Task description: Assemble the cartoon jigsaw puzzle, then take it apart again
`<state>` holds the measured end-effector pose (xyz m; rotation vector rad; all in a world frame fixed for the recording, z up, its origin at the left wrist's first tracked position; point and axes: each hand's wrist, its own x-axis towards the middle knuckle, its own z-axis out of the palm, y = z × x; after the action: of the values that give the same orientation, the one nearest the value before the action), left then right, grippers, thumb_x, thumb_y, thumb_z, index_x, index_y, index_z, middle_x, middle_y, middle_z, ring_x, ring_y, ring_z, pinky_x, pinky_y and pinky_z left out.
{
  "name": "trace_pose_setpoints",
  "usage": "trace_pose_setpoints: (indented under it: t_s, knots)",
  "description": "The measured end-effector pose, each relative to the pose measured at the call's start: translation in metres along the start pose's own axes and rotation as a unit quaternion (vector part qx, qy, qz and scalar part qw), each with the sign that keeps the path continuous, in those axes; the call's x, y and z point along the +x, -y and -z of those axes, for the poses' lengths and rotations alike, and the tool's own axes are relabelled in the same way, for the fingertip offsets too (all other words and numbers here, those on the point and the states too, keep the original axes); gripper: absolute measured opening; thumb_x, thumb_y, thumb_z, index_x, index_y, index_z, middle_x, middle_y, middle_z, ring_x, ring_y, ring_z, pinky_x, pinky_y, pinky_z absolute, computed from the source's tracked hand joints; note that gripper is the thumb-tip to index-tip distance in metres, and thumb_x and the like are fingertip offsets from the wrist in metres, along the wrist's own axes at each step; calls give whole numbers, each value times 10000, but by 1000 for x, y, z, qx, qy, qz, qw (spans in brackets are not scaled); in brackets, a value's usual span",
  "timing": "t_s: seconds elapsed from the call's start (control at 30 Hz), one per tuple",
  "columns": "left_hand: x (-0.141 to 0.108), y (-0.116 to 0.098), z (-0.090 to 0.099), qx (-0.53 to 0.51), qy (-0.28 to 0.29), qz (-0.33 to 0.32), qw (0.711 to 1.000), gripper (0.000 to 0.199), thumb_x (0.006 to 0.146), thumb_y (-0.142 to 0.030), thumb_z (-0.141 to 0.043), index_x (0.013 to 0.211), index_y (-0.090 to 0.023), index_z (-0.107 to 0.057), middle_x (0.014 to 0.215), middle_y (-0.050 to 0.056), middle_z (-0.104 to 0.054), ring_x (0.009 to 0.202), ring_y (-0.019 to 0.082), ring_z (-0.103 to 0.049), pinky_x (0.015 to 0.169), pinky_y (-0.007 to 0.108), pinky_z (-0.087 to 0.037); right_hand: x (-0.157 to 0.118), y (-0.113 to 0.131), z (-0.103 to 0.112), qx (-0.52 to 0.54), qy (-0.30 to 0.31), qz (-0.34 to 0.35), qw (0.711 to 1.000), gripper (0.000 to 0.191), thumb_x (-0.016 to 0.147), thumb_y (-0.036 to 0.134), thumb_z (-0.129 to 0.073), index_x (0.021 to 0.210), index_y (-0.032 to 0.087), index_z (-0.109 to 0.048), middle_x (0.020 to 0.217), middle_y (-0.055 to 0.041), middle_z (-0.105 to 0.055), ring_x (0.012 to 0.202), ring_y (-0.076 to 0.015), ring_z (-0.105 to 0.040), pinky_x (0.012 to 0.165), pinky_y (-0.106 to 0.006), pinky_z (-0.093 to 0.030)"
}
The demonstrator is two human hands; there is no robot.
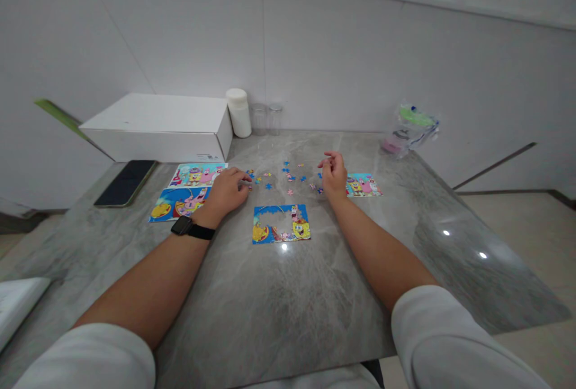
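A partly assembled jigsaw puzzle [300,231] lies in front of me, its cartoon border joined around an open middle. Beyond it, several loose puzzle pieces [269,186] are scattered across the table. My left hand [230,188], with a black watch on the wrist, rests at the left end of these pieces, fingers loosely bent and apart. It lies beside a blue cartoon picture sheet [173,204] and partly covers it. At the right end of the pieces, my right hand [333,174] is raised with fingers loosely curled and apart. I see nothing held in either hand.
Another cartoon picture [366,185] lies right of my right hand, and one more sheet [193,175] at left. A phone [126,183], white box [157,128], white bottle [239,114] and two clear jars [259,120] stand or lie behind. A plastic bag [410,129] sits back right.
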<state>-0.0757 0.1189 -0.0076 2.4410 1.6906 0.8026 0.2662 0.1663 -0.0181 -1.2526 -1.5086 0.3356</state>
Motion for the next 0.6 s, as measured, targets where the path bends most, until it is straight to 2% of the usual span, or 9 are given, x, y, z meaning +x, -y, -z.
trace_pose_setpoints:
  t_s: [0.1, 0.2, 0.27, 0.43, 0.6]
  knots:
    - [0, -1, 1, 7, -34, 14, 999, 302, 819, -167, -533, 1015, -185, -762, 1052, 113, -710, 1049, 299, -652, 989, 462, -520, -5, 11, 0, -102, 69, 67, 990, 287, 992, 271, -487, 1228, 212, -639, 992, -58, -742, 797, -199, -661, 824, -339, -527]
    - [0, -4, 4, 1, -54, 18, 998, 308, 820, -147, -518, 1017, -189, -750, 1055, 105, -708, 1062, 290, -649, 1000, 451, -512, -11, 25, -5, -205, 182, 140, 951, 293, 973, 216, -532, 1207, 204, -708, 1191, -118, -738, 1032, -251, -662, 980, -389, -504]
    - [0, -6, 5, -7, -59, 21, 998, 301, 823, -146, -519, 1018, -197, -743, 1064, 100, -708, 1069, 284, -650, 1005, 444, -510, -13, 32, -8, -254, 227, 160, 926, 297, 983, 208, -545, 1206, 211, -741, 1256, -129, -723, 1143, -282, -624, 1030, -417, -475]
    - [0, -8, 5, -18, -60, 28, 998, 286, 838, -145, -524, 1021, -211, -733, 1080, 94, -712, 1088, 282, -648, 1020, 449, -506, -15, 34, -13, -311, 258, 167, 899, 358, 970, 142, -561, 1213, 283, -783, 1367, -100, -684, 1242, -314, -545, 1036, -471, -415]
    - [0, -8, 3, -21, -63, 22, 998, 266, 868, -161, -517, 1019, -200, -732, 1073, 99, -705, 1101, 283, -641, 1025, 450, -503, -17, 30, -13, -310, 264, 161, 899, 355, 925, 105, -596, 1146, 289, -804, 1419, -81, -658, 1302, -322, -499, 1073, -502, -359]
